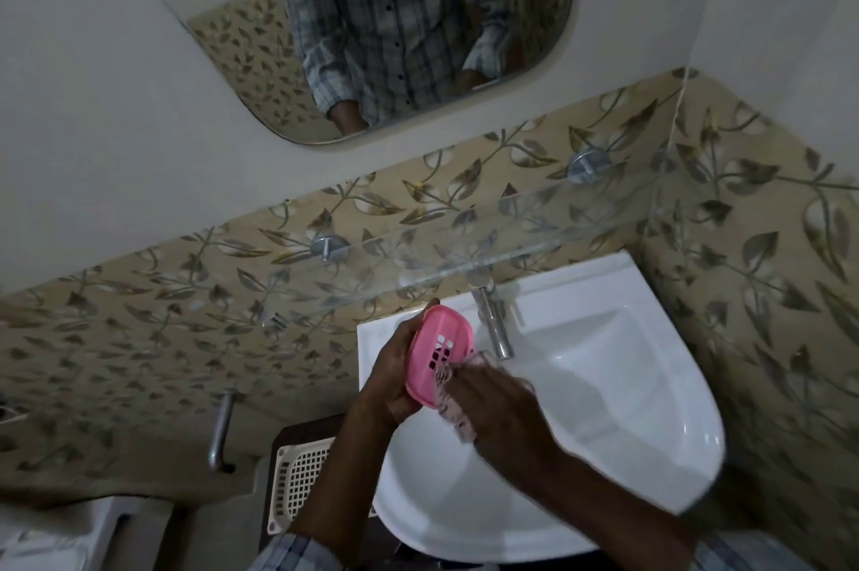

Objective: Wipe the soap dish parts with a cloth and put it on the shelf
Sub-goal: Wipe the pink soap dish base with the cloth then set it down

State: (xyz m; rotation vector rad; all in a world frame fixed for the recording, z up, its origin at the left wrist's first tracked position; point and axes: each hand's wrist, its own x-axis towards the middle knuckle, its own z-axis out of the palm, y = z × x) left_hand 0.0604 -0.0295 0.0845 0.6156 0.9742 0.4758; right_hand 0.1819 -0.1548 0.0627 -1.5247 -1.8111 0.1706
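Glossy pink plastic soap dish [439,354]

Dim, wide-angle warp, motion blur

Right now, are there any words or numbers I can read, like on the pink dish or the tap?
None can be read.
The dish, held by the left hand, shows only slots.
The tap and sink are plain.
The cloth in the right hand is blurred; only a pattern shows.
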